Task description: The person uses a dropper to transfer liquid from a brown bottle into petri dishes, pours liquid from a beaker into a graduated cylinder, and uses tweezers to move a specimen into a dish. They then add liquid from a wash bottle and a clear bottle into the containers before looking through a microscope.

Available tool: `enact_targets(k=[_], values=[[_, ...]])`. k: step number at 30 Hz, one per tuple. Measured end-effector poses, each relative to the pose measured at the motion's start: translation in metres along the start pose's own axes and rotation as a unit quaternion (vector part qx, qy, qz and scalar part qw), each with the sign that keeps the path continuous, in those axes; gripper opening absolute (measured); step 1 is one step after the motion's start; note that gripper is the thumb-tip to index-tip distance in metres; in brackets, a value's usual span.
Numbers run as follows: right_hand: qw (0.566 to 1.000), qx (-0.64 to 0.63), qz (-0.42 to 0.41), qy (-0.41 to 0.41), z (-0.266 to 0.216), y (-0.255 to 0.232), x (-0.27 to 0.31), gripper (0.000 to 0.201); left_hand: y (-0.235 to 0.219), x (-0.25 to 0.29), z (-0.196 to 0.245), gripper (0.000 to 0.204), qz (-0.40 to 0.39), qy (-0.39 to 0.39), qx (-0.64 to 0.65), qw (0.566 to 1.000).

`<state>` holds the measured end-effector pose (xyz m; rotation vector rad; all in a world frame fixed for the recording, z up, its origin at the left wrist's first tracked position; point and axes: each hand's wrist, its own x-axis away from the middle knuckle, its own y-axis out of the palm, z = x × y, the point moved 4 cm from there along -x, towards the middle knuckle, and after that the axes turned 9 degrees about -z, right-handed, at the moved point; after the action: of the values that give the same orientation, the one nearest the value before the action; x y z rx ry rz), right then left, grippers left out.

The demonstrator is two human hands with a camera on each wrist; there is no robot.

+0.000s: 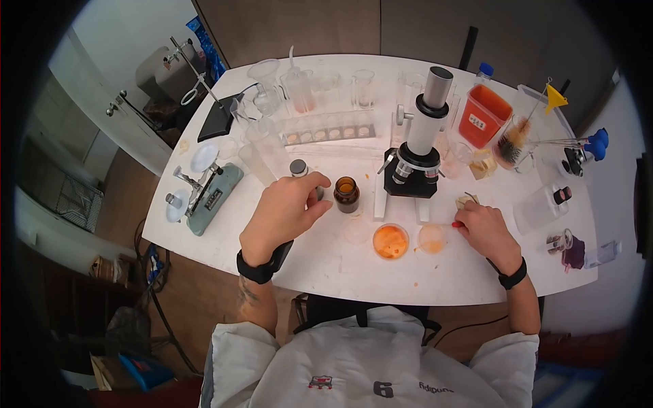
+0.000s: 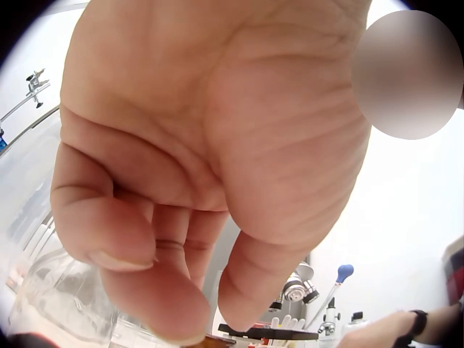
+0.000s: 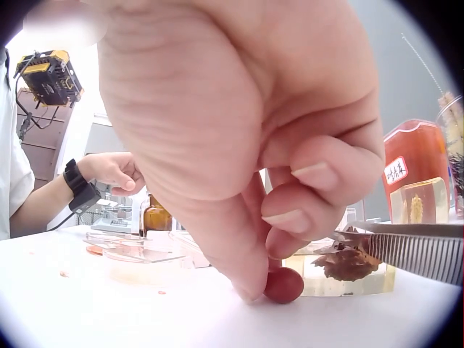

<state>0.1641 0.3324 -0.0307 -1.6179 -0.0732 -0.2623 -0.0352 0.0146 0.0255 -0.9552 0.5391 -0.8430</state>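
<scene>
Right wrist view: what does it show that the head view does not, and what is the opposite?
Only the right wrist view shows the black and yellow device in the background and the thumbnail close up beside the red bead.

Only the head view shows the microscope and the yellow funnel.

Both show the left hand, the amber bottle, the red container, and the right hand at the bead.

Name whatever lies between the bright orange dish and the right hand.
A paler dish lies between the bright orange dish and the right hand; the head view shows it.
</scene>
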Motion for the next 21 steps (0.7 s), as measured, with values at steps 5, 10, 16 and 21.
enact_targets(k=[5,10,16,21], values=[[0.996,-0.054,0.061,-0.04,-0.009,-0.025,0.014,0.009,0.003,0.0,-0.005,0.032,0.007,0.003,0.009,1.0],[0.981,-0.093,0.127,-0.117,-0.044,-0.078,0.044,0.018,0.015,-0.006,-0.004,0.046,0.025,-0.002,0.042,0.999],[0.965,-0.125,0.153,-0.174,-0.11,-0.112,0.031,0.021,0.029,-0.016,-0.008,0.047,0.018,-0.019,0.061,0.998],[0.954,-0.072,0.231,-0.175,-0.141,-0.119,-0.006,0.017,0.03,-0.02,-0.014,0.038,0.026,-0.036,0.069,0.997]])
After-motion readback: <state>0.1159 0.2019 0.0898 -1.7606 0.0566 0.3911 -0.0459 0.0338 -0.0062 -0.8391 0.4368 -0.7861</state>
